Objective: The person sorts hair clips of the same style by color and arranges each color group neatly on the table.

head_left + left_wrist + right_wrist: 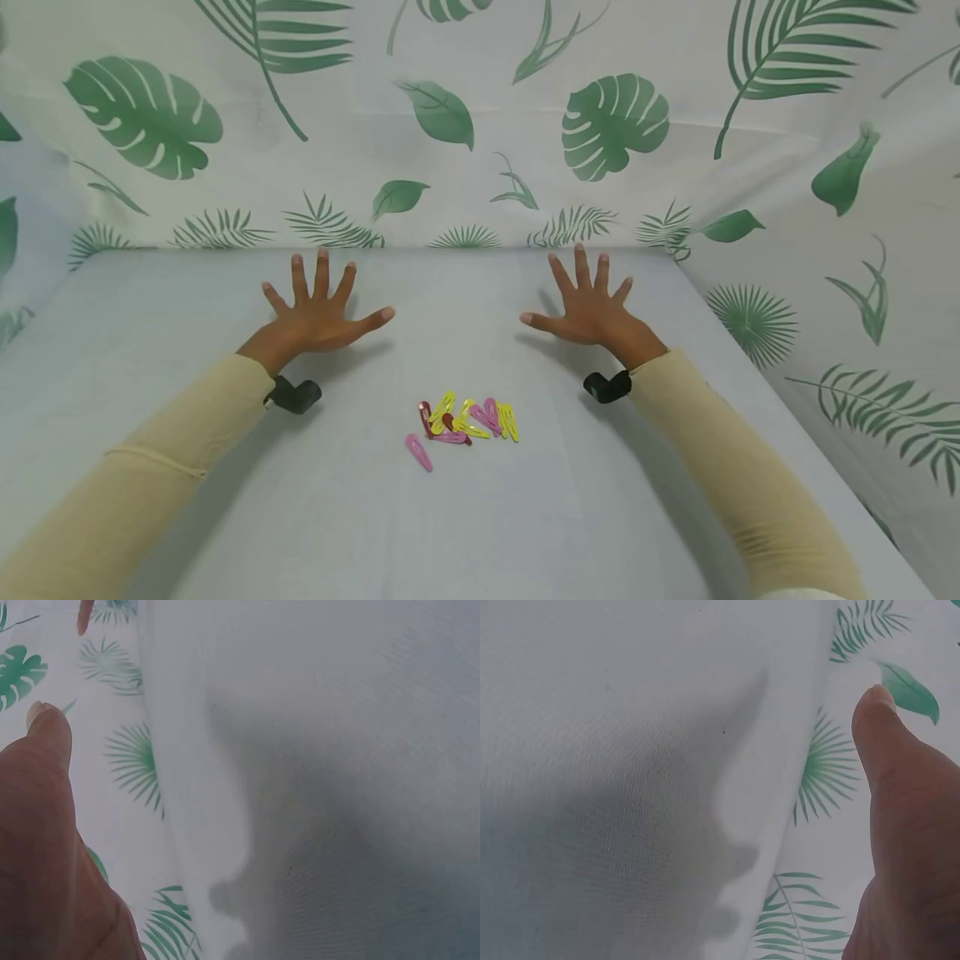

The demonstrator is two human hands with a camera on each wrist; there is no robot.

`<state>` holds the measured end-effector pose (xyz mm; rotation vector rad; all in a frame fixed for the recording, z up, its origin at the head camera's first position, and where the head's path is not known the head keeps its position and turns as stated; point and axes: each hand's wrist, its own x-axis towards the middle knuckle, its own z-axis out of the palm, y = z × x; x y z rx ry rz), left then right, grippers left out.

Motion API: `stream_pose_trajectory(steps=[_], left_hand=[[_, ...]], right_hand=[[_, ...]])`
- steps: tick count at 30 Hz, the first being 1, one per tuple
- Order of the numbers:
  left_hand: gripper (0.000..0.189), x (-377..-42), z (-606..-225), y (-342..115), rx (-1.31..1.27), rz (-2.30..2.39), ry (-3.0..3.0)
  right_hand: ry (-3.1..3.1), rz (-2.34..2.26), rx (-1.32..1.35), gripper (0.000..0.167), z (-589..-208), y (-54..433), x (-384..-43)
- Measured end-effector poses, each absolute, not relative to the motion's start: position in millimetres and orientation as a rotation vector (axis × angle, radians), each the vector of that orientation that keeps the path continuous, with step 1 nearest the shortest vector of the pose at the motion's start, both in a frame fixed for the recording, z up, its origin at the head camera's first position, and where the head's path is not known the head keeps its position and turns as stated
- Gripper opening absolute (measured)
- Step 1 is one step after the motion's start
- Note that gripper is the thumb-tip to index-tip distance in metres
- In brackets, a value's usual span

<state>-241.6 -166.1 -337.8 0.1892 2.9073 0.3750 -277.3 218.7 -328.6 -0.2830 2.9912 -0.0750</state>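
Observation:
My left hand (pixel 317 321) is spread above the far left part of the table, palm down and fingers straight, holding nothing. Mirroring it on the right, my right hand (pixel 594 312) has its fingers spread too, with nothing in it. Between and nearer than both lies a small cluster of snap hair clips in yellow (pixel 508 422), pink (pixel 491 412) and dark red (pixel 425 417). One pink hair clip (pixel 418 452) lies a little apart at the front left. In the wrist views the left thumb (pixel 49 750) and right thumb (pixel 889 735) show, with hand shadows on the cloth.
A pale cloth covers the table (pixel 480 533). Behind it and along the right hangs a white curtain (pixel 510 125) printed with green leaves. Dark wrist cameras (pixel 296 395) stick out from beige sleeves (pixel 180 442) on both arms.

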Motion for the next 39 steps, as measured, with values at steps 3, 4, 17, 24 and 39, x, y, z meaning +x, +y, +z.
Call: stream_pose_trajectory(steps=[3,4,17,24,39], left_hand=[[0.114,-241,-338,-165,0.227,0.366,2.923],[0.113,-242,-339,-165,0.241,0.362,2.932],[0.068,-240,-348,-156,0.645,0.64,2.863],[0.039,-240,-345,-151,0.8,0.925,2.788],[0.03,-206,-349,-114,0.903,1.068,2.571]], right_hand=[[3.007,-0.123,-0.294,0.111,-331,218,-278],[3.012,-0.14,-0.299,0.11,-331,218,-278],[3.071,-0.453,-0.503,0.058,-336,205,-261],[2.974,-0.718,-0.527,0.034,-337,202,-249],[2.702,-1.073,-0.603,0.025,-349,201,-213]])
